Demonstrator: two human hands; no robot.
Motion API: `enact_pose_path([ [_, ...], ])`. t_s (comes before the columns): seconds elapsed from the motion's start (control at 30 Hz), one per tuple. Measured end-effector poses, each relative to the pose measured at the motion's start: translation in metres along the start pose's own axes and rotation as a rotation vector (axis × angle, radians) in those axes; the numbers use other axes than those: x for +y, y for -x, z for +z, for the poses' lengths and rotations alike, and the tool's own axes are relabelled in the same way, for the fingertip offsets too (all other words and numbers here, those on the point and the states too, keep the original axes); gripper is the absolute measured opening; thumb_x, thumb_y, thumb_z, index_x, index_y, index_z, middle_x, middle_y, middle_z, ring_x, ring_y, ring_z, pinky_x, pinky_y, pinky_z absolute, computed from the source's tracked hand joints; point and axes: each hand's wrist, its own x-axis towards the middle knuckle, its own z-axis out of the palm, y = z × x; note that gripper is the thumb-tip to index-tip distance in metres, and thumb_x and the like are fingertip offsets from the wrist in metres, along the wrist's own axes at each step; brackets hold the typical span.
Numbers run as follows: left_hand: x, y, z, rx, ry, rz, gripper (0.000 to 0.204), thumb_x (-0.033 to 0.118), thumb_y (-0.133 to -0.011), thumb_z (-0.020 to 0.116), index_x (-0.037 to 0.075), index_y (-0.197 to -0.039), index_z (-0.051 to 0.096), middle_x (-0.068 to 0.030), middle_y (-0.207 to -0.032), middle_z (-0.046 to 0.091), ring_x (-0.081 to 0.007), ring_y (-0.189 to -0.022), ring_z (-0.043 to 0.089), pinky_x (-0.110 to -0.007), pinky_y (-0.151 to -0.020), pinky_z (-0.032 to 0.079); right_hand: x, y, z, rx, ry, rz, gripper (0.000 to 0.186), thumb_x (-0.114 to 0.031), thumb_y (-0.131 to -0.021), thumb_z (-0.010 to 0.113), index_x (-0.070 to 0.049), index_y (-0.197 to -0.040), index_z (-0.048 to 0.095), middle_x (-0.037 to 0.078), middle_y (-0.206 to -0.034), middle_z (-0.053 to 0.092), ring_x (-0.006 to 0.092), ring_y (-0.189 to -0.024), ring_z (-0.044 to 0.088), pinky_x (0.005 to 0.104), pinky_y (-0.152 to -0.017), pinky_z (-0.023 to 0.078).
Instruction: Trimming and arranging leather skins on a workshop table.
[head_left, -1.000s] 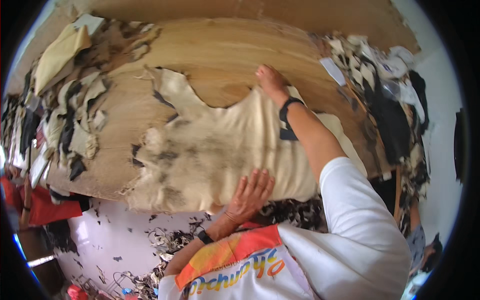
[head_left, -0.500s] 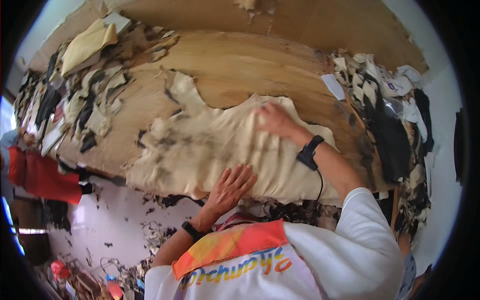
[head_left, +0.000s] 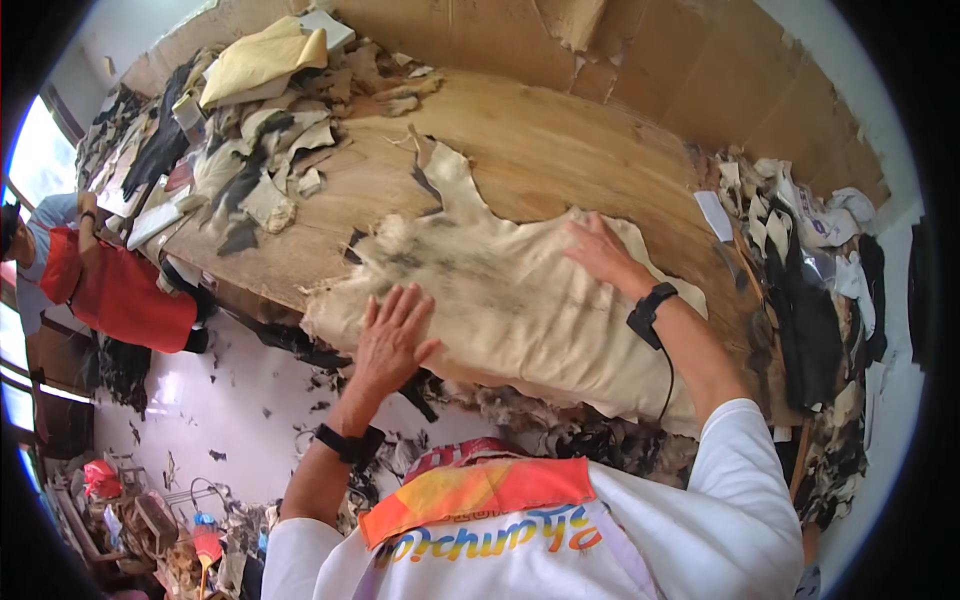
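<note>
Your hands are apart from each other, both on the pale, dark-smudged hide (head_left: 490,300), which lies spread along the near edge of the wooden counter (head_left: 540,130). Your left hand (head_left: 392,342) rests open, fingers spread, over its lower left edge; your right hand (head_left: 605,252) bends its fingers on the upper right part, and whether they pinch it I cannot tell. Scraps (head_left: 300,137) lie heaped at the counter's left end

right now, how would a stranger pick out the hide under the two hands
Find the big wooden table. Along its near edge, the left hand and right hand are over the hide. It is one broad cream sheet with grey smudges, far larger than the scraps heaped at left.
</note>
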Motion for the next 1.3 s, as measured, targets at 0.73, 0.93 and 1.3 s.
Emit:
enact_pose_path([
  [0.73, 0.006, -0.012, 0.034, -0.026, 0.050, 0.442, 0.053, 0.021, -0.083, 0.045, 0.018, -0.134, 0.033, -0.0106, -0.140, 0.031, -0.0304, -0.128, 0.030, -0.046, -0.101, 0.025, -0.114, -0.263, 0.080, 0.076, -0.201, 0.172, 0.037, -0.031, -0.074, 0.064, -0.004, -0.098, 0.056, 0.022, -0.097, 0.060, 0.0351, -0.094, 0.057, 0.0413, -0.080, 0.045],
  [0.93, 0.006, -0.012, 0.043, 0.060, -0.061, 0.502, 0.044, 0.026, -0.086, 0.042, 0.017, -0.129, 0.039, -0.0112, -0.135, 0.039, -0.0317, -0.124, 0.037, -0.044, -0.103, 0.023, -0.094, -0.274, 0.087, 0.223, 0.010, -0.010, 0.023, -0.028, -0.081, 0.055, -0.005, -0.084, 0.056, 0.019, -0.081, 0.062, 0.0376, -0.079, 0.059, 0.0439, -0.070, 0.047],
  [1.3, 0.009, -0.009, 0.047, 0.190, -0.088, 0.499, 0.045, 0.026, -0.084, 0.043, 0.012, -0.127, 0.040, -0.0131, -0.133, 0.041, -0.0293, -0.120, 0.043, -0.040, -0.100, 0.028, -0.080, -0.295, 0.092, 0.209, 0.050, 0.168, 0.027, -0.032, -0.080, 0.052, -0.008, -0.088, 0.060, 0.019, -0.084, 0.063, 0.0372, -0.082, 0.060, 0.0460, -0.071, 0.047],
])
